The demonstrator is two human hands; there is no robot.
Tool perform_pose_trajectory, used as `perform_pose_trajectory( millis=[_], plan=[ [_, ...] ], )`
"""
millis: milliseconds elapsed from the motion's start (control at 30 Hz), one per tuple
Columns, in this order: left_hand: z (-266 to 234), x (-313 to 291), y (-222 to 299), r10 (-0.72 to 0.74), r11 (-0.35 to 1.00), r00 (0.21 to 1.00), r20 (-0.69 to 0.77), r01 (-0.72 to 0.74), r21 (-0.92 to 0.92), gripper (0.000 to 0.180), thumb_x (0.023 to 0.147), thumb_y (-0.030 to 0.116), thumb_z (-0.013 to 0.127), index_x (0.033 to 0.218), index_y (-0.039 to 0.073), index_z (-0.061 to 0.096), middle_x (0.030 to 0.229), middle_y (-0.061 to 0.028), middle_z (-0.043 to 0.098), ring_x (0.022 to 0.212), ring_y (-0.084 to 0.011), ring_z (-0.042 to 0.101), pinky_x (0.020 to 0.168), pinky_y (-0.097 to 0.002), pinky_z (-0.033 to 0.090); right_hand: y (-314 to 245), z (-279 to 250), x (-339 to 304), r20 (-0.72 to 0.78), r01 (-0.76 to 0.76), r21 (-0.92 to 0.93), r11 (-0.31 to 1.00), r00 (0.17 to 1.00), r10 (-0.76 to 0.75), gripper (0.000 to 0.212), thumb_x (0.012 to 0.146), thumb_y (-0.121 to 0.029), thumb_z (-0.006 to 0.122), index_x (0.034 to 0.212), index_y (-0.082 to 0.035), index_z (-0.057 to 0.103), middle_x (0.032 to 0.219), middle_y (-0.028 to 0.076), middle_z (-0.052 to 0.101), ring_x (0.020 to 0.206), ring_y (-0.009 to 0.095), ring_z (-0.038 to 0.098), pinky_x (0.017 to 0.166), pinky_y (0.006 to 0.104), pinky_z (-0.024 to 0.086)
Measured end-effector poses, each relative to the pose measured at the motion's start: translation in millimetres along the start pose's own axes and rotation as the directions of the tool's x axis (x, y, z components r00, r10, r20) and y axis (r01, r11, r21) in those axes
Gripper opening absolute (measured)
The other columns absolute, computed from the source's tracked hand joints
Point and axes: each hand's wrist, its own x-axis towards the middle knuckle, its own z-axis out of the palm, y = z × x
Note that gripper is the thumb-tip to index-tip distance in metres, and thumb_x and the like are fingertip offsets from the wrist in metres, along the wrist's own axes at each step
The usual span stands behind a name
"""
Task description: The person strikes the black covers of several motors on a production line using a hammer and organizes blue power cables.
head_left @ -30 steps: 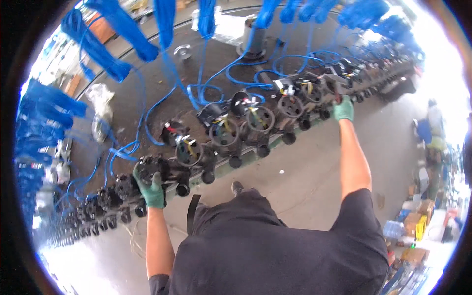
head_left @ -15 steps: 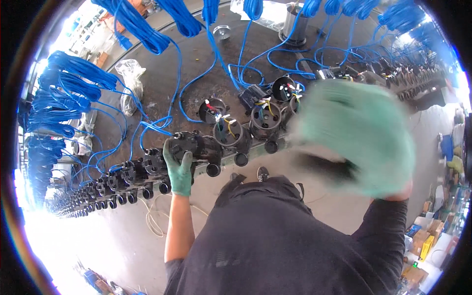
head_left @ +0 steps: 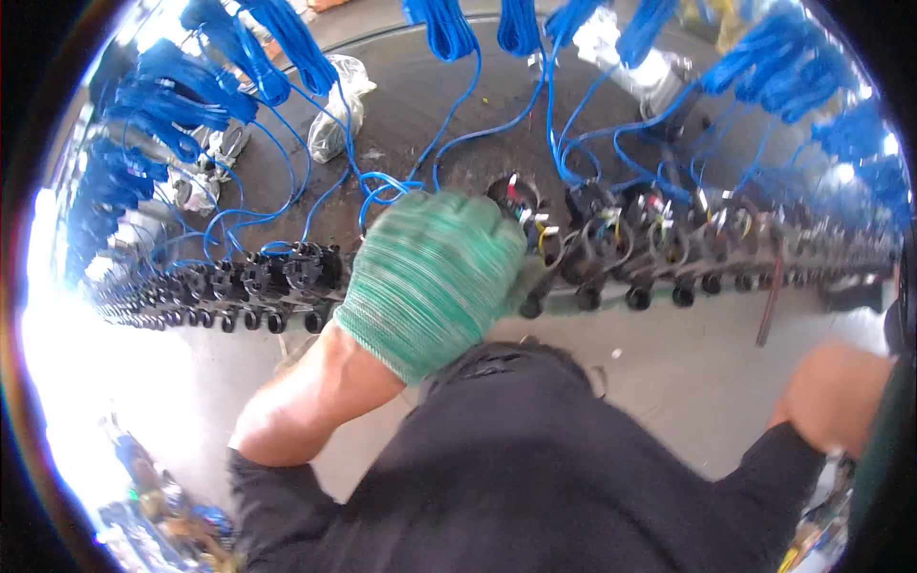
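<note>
My left hand [head_left: 435, 282], in a green knitted glove, is over the row of black round housings, its back toward me. Its fingers curl down and look closed; whatever they hold is hidden beneath the glove. Just right of it is an open housing [head_left: 544, 246] with white connectors and coloured wires, and behind that another round cup [head_left: 514, 194] with a red wire. Left of the glove stands a closed black housing [head_left: 310, 270]. My right forearm [head_left: 831, 396] reaches the right rim, where its hand is cut off to a dark green strip [head_left: 881, 430] with no fingers showing.
Coiled blue cables [head_left: 449, 33] hang along the far side, their leads running over the dark table [head_left: 411, 105]. Clear plastic bags [head_left: 339, 110] lie at the back left. More wired housings [head_left: 669, 239] line the near edge to the right, by a brown rod [head_left: 770, 301].
My left hand has moved right, away from the closed black housing it touched. My right hand has swung from above the row to the right rim. The view has shifted too.
</note>
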Motion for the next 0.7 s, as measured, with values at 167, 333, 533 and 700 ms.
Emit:
perform_pose_trajectory(
  millis=[167, 333, 533, 700],
  plan=[
    [-8.1, 20.9, 0.0, 0.286, 0.948, 0.957, -0.051, -0.274, 0.164, 0.022, 0.084, 0.024, 0.067, 0.099, 0.008, 0.068, 0.102, -0.0136, 0.068, 0.099, -0.0324, 0.066, 0.079, -0.0459, 0.052, -6.0, 17.7, -27.5, 0.106, -0.201, -0.118, 0.973, 0.971, 0.213, 0.023, 0.086, -0.023, 0.078, 0.102, -0.008, 0.072, 0.099, 0.011, 0.072, 0.09, 0.028, 0.071, 0.078, 0.0404, 0.056],
    [-63.7, 22.5, -6.6, 0.179, 0.97, 0.982, 0.063, -0.187, 0.157, 0.025, 0.082, 0.021, 0.068, 0.103, 0.007, 0.067, 0.105, -0.014, 0.067, 0.102, -0.0327, 0.066, 0.082, -0.0461, 0.051, 63.7, 49.2, -44.7, 0.047, -0.461, 0.089, 0.883, 0.888, 0.458, 0.023, 0.087, -0.024, 0.077, 0.103, -0.008, 0.072, 0.099, 0.011, 0.072, 0.091, 0.029, 0.071, 0.079, 0.0408, 0.056],
    [-91.7, 36.4, -25.4, 0.116, 0.989, 0.984, 0.137, -0.127, 0.074, 0.029, 0.08, 0.017, 0.068, 0.108, 0.007, 0.066, 0.109, -0.0144, 0.067, 0.105, -0.0331, 0.065, 0.086, -0.0463, 0.051, 90.4, 97.7, -55.1, 0.036, -0.65, 0.204, 0.732, 0.752, 0.658, 0.023, 0.088, -0.024, 0.076, 0.104, -0.008, 0.071, 0.1, 0.011, 0.072, 0.092, 0.029, 0.071, 0.08, 0.0412, 0.056],
    [-87.9, 32.5, -24.7, 0.06, 0.997, 0.985, 0.163, -0.066, 0.031, 0.034, 0.079, 0.014, 0.069, 0.112, 0.006, 0.065, 0.112, -0.0148, 0.066, 0.108, -0.0334, 0.064, 0.089, -0.0465, 0.05, 95.4, 120.3, -67.5, 0.039, -0.689, 0.254, 0.679, 0.709, 0.704, 0.024, 0.089, -0.025, 0.075, 0.105, -0.008, 0.071, 0.1, 0.012, 0.072, 0.093, 0.029, 0.071, 0.081, 0.0415, 0.055]
  ],
)
